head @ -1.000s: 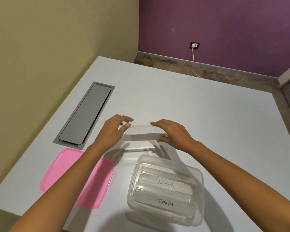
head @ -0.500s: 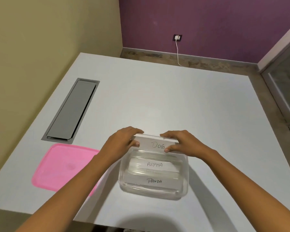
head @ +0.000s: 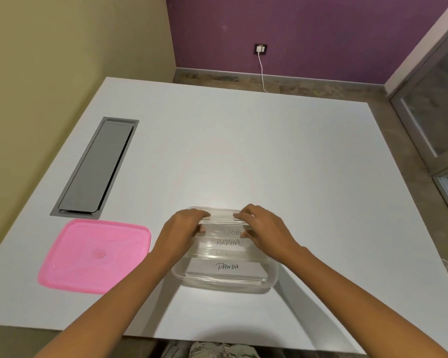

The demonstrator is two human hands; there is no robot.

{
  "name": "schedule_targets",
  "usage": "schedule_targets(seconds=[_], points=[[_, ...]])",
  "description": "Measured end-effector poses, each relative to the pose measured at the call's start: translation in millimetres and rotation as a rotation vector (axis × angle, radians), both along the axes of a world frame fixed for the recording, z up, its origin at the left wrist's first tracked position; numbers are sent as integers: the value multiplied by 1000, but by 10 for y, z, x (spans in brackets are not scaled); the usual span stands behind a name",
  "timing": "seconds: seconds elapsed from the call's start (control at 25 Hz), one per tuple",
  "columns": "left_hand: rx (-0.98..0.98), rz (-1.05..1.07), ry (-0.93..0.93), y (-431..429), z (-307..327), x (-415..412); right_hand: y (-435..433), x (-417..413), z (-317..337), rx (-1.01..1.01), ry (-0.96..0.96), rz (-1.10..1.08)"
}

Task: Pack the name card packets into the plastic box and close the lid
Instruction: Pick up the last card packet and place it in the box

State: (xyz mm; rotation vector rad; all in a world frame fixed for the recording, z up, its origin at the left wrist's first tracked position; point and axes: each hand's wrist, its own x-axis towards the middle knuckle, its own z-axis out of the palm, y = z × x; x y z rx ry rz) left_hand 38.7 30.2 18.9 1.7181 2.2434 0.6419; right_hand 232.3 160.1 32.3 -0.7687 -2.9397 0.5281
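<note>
A clear plastic box (head: 270, 277) stands on the white table near its front edge. Inside lie a packet marked PANDA (head: 225, 267) and one marked ALPHA (head: 228, 242). A third packet marked DOG (head: 228, 230) sits at the far end of the box, held by both hands at its ends. My left hand (head: 181, 231) grips its left end, my right hand (head: 261, 226) its right end. The pink lid (head: 96, 255) lies flat on the table to the left of the box.
A grey cable hatch (head: 96, 167) is set into the table at the left, behind the lid. The table's front edge runs just below the box. A wall socket with a white cable (head: 260, 51) is on the purple wall beyond.
Both hands carried the DOG packet from the table behind the box into the box's far end and lowered it against the ALPHA packet. The camera view shifted too.
</note>
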Motion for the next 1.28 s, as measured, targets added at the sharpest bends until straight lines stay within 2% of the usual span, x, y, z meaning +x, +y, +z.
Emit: schedule_targets(seconds=[0.2, 0.36, 0.64, 0.92, 1.2, 1.28], points=[[-2, 3, 58, -61, -93, 14, -92, -44, -81, 22, 63, -4], [-25, -34, 152, -50, -200, -39, -179, -102, -177, -46, 30, -58], [-59, -66, 172, -58, -330, -58, -226, -111, -230, -174, 38, -116], [-101, -109, 241, -21, -381, -66, -264, -42, -309, -152, -64, -134], [-95, -128, 229, -32, -424, -90, -338, -34, -363, -111, 1, -158], [-70, -133, 170, -69, -367, -73, -322, -41, -332, -119, 27, -163]])
